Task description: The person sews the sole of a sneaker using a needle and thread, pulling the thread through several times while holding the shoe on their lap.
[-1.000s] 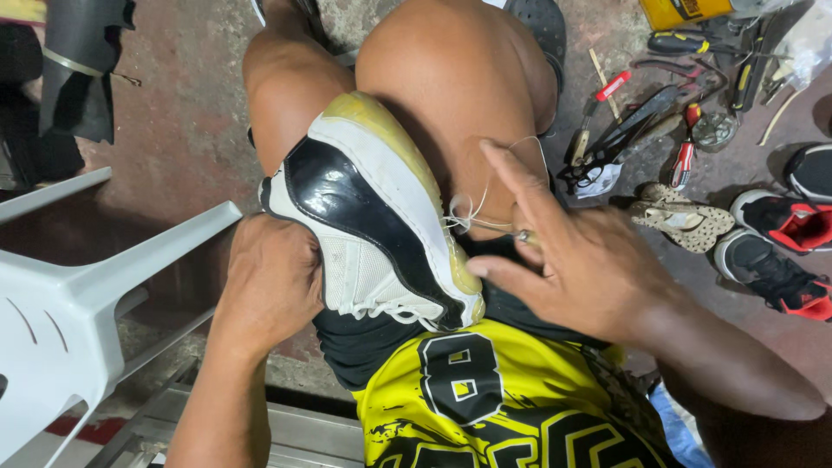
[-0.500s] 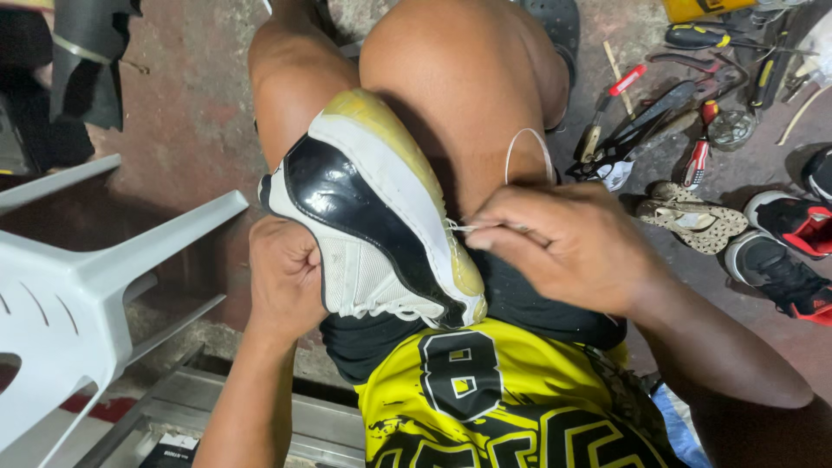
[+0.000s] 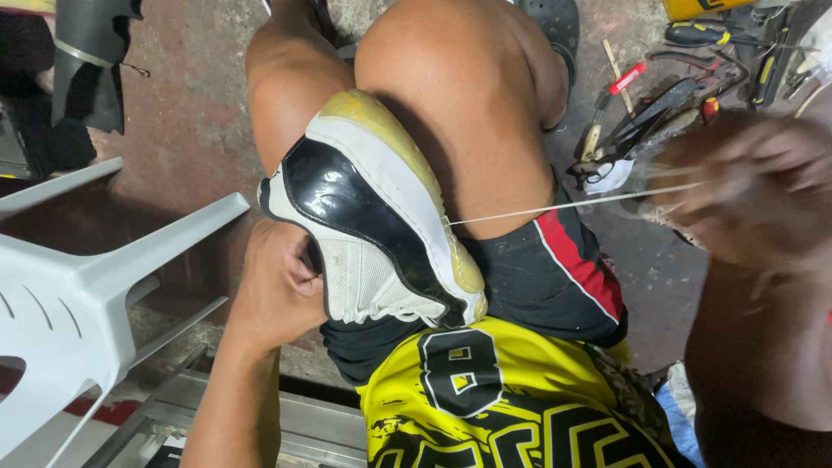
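I hold a white and black sneaker with a yellowed rubber sole [image 3: 373, 217] wedged between my bare knees, sole edge turned up and toe pointing away from me. My left hand [image 3: 277, 290] is tucked against the shoe's inner side near the opening, fingers curled closed into it and bracing it against my left thigh.

A thin white thread [image 3: 572, 202] leaves the seam where the sole meets the upper, on the right side of the shoe, and runs taut across my right thigh to my right hand [image 3: 750, 186]. That hand is raised out to the right and is motion-blurred; its fingers appear closed on the thread's far end, but I cannot tell the exact grip or whether a needle is in it.

I wear black shorts with a red and white stripe [image 3: 555, 277] and a yellow and black jersey [image 3: 511, 399].

On the concrete floor [image 3: 191, 121] beyond my right knee lies a cluster of hand tools [image 3: 659, 104], including scissors and red-handled and black-handled implements, well apart from the shoe. A white plastic chair [image 3: 78, 286] stands to my left, just beside my left forearm. A dark grey rubber piece [image 3: 87, 61] hangs at the upper left.
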